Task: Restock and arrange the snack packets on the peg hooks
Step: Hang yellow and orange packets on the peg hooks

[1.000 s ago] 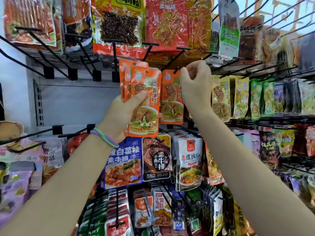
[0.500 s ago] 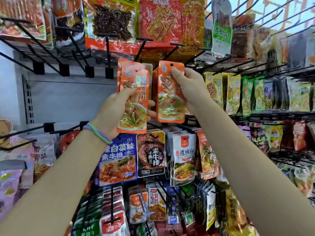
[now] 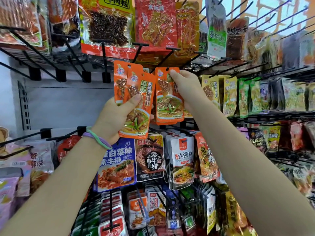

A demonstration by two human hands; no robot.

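While 1 s ago my right hand [image 3: 183, 82] was up at the peg, it now pinches the top of one orange packet [image 3: 167, 94] | left hand [image 3: 115, 116] grips the spare orange packets [image 3: 136, 103] just left of it | hanging underway | label: 麻酱, 贡菜; below: 素牛排, 螺蛳粉

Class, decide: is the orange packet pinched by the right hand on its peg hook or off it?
Cannot tell. The right hand pinches the orange packet at its hang hole, hiding any hook.
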